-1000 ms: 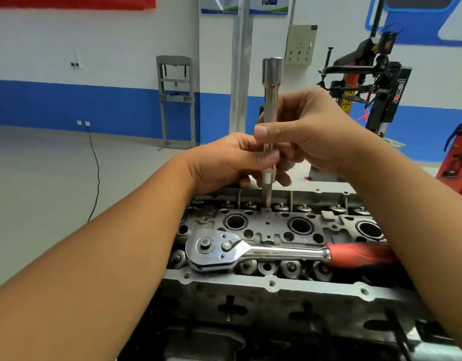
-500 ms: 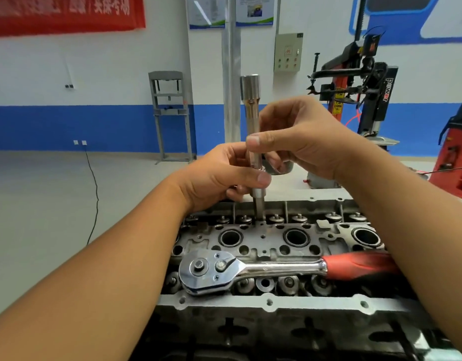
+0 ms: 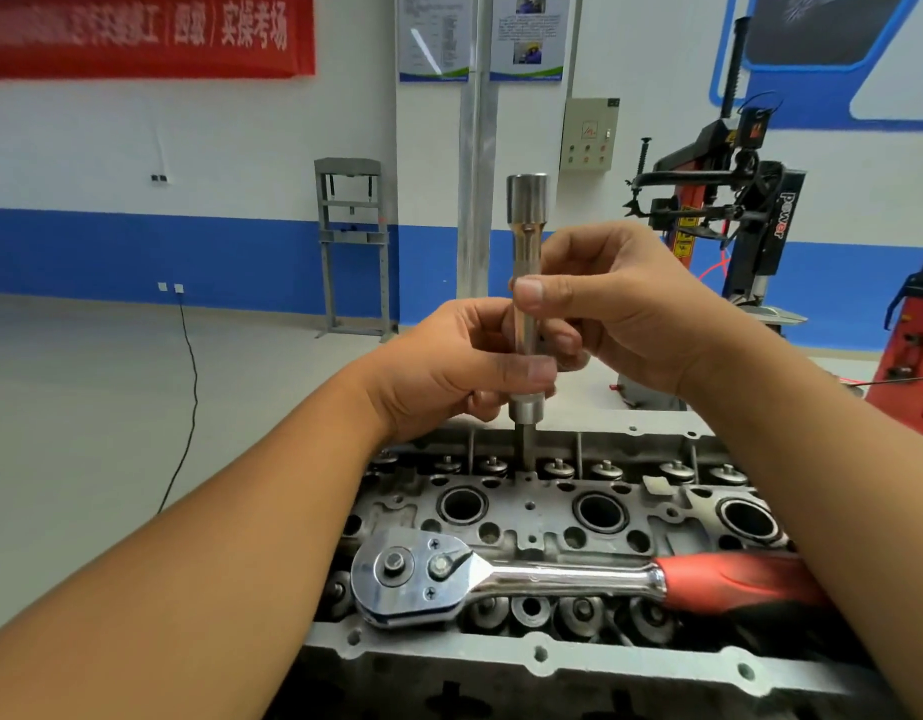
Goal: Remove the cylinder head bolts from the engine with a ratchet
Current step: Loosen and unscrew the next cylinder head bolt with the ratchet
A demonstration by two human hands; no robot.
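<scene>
Above the cylinder head [image 3: 552, 517], a rigid, smooth steel extension bar [image 3: 526, 283] is pinched upright by left hand [image 3: 449, 366] and right hand [image 3: 620, 309]; grip mid-shaft is judged best

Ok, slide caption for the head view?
Both hands hold extension upright over cylinder head; ratchet lies unused.

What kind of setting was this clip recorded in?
Probably an automotive training workshop: a bare cylinder head with a ratchet lying on it, a tyre changer behind, and a red banner on the wall.
</scene>
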